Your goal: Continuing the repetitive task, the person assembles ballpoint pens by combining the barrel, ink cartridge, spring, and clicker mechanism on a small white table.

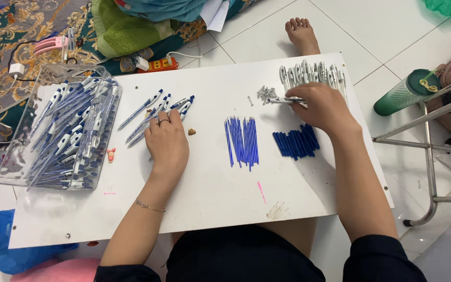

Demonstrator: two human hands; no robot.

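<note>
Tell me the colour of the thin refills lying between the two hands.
Blue refills, clearest in the head view, on the white board.

White bench (210, 172), white floor tiles (392, 31). Blue refills (241, 141), dark blue caps (295, 142), blue-and-white pens (155, 116) in a clear tray (11, 162). Teal rug (6, 36) with gold floral pattern; green bottle (405, 94).

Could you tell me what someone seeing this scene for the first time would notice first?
Most striking is the white board laid out like a small assembly line: a clear plastic tray heaped with blue-and-white pens at far left, blue ink refills in the middle and short blue barrels toward the right. The left hand rests on a few loose pens, while the right hand holds a pen part beside a row of white pen bodies.
</note>
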